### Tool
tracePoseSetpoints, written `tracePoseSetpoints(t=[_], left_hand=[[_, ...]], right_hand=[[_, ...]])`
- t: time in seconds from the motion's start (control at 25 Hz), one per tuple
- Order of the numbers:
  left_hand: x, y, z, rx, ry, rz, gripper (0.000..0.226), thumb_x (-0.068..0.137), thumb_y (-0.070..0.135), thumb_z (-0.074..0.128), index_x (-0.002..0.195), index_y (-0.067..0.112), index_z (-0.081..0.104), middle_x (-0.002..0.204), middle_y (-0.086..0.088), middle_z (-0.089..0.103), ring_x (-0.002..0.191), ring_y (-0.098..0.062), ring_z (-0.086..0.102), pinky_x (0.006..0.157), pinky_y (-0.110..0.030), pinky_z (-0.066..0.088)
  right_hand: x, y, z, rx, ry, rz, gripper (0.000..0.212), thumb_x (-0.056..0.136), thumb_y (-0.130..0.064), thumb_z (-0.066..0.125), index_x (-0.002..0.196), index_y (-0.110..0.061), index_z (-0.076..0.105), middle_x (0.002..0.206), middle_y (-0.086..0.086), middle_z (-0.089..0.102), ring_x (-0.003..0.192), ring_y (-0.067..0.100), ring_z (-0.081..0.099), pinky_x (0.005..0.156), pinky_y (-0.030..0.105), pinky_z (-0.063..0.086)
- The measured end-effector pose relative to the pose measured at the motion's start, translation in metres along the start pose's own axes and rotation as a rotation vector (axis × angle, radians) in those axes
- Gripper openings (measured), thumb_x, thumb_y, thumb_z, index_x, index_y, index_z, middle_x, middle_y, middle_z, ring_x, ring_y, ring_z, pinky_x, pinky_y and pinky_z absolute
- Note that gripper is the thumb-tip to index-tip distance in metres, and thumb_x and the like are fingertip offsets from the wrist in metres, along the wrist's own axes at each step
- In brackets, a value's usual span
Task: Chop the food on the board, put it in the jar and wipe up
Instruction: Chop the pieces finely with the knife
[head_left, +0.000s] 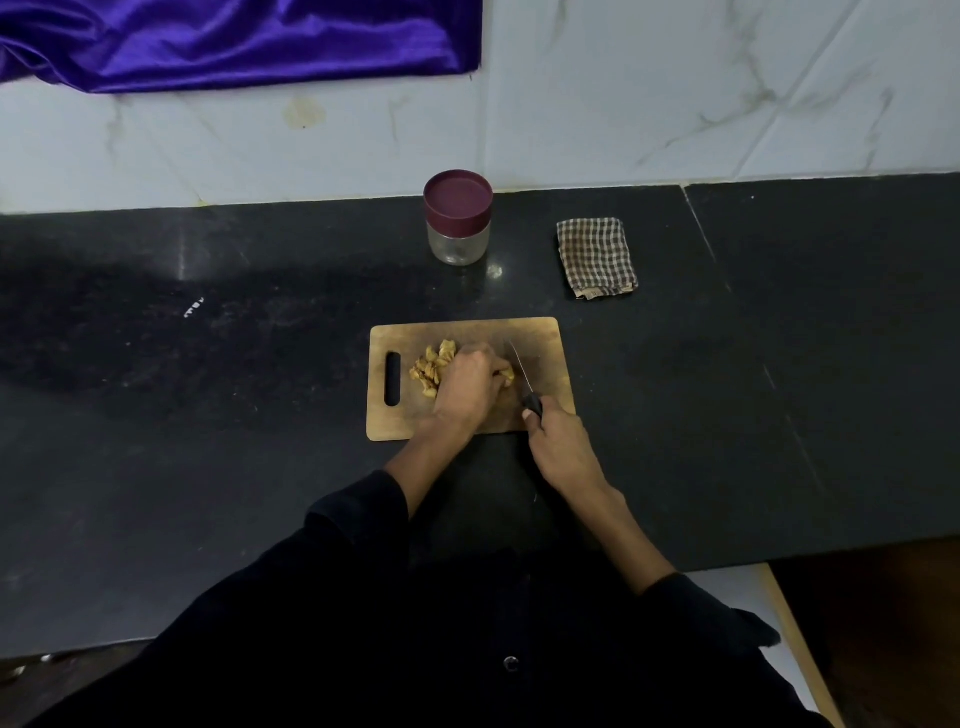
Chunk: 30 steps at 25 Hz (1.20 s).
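Observation:
A wooden cutting board (540, 338) with a slot handle on its left lies on the dark counter. Yellowish-brown food pieces (434, 366) are heaped on it. My left hand (467, 387) covers part of the heap, its fingers curled on a piece at the right edge of the pile. My right hand (558, 447) grips the black handle of a knife (521, 371), whose blade points away from me just right of the left hand's fingers. A clear jar (458, 218) with a maroon lid on it stands behind the board. A folded checked cloth (597, 257) lies to the jar's right.
The black stone counter (208, 389) runs wide to both sides, with a seam on the right. A white marble wall stands behind it, and a purple satin cloth (234, 41) hangs at the top left. The counter's front edge drops off at the lower right.

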<state>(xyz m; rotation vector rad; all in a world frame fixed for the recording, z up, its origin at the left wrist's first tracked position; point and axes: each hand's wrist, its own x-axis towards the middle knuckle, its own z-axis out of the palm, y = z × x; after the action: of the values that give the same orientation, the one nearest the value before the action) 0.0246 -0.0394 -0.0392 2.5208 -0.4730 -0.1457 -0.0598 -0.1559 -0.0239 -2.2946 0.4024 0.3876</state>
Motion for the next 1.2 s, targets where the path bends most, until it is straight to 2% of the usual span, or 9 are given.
tracePoseSetpoints(t=[0.16, 0.36, 0.68, 0.84, 1.0, 1.2], left_hand=[[0.0, 0.0, 0.0, 0.004, 0.002, 0.006, 0.024, 0.087, 0.006, 0.062, 0.11, 0.008, 0.069, 0.111, -0.008, 0.064, 0.105, -0.018, 0.057, 0.093, -0.026, 0.045], [-0.001, 0.0, 0.0, 0.008, -0.001, 0.015, 0.023, 0.088, 0.005, 0.061, 0.109, 0.007, 0.069, 0.113, -0.01, 0.063, 0.106, -0.02, 0.058, 0.093, -0.025, 0.045], [0.001, -0.005, 0.003, 0.03, -0.023, 0.02, 0.025, 0.09, 0.006, 0.058, 0.113, 0.008, 0.068, 0.116, -0.009, 0.06, 0.11, -0.019, 0.054, 0.097, -0.03, 0.044], [0.002, -0.005, 0.006, 0.038, -0.002, 0.016, 0.025, 0.09, 0.006, 0.059, 0.113, 0.008, 0.068, 0.114, -0.009, 0.061, 0.107, -0.019, 0.055, 0.095, -0.028, 0.046], [0.002, -0.006, 0.006, 0.053, -0.009, 0.03, 0.025, 0.09, 0.006, 0.058, 0.113, 0.007, 0.067, 0.116, -0.009, 0.06, 0.109, -0.019, 0.055, 0.095, -0.029, 0.046], [0.002, -0.006, 0.008, 0.07, -0.011, 0.038, 0.025, 0.091, 0.005, 0.057, 0.113, 0.007, 0.067, 0.115, -0.009, 0.059, 0.108, -0.019, 0.055, 0.092, -0.029, 0.049]], right_hand=[[0.002, -0.003, 0.001, -0.025, -0.007, 0.026, 0.024, 0.105, -0.026, 0.041, 0.119, -0.012, 0.053, 0.098, 0.007, 0.064, 0.089, 0.021, 0.063, 0.084, 0.046, 0.054], [0.003, -0.012, 0.0, -0.048, -0.05, 0.081, 0.021, 0.105, -0.026, 0.04, 0.113, -0.011, 0.053, 0.099, 0.008, 0.062, 0.091, 0.021, 0.062, 0.083, 0.044, 0.053], [0.004, -0.017, -0.001, 0.042, -0.035, 0.091, 0.024, 0.105, -0.027, 0.04, 0.116, -0.011, 0.053, 0.097, 0.007, 0.062, 0.085, 0.021, 0.063, 0.074, 0.041, 0.055], [0.004, -0.017, 0.001, 0.019, -0.025, 0.098, 0.023, 0.105, -0.024, 0.04, 0.116, -0.009, 0.054, 0.1, 0.008, 0.062, 0.085, 0.018, 0.061, 0.068, 0.032, 0.047], [0.005, -0.02, 0.006, -0.039, -0.031, 0.121, 0.022, 0.105, -0.025, 0.04, 0.116, -0.01, 0.052, 0.097, 0.007, 0.06, 0.084, 0.019, 0.061, 0.07, 0.036, 0.05], [0.002, -0.026, 0.009, -0.141, -0.041, 0.152, 0.022, 0.104, -0.021, 0.042, 0.121, -0.009, 0.044, 0.101, 0.007, 0.055, 0.085, 0.02, 0.053, 0.069, 0.036, 0.039]])
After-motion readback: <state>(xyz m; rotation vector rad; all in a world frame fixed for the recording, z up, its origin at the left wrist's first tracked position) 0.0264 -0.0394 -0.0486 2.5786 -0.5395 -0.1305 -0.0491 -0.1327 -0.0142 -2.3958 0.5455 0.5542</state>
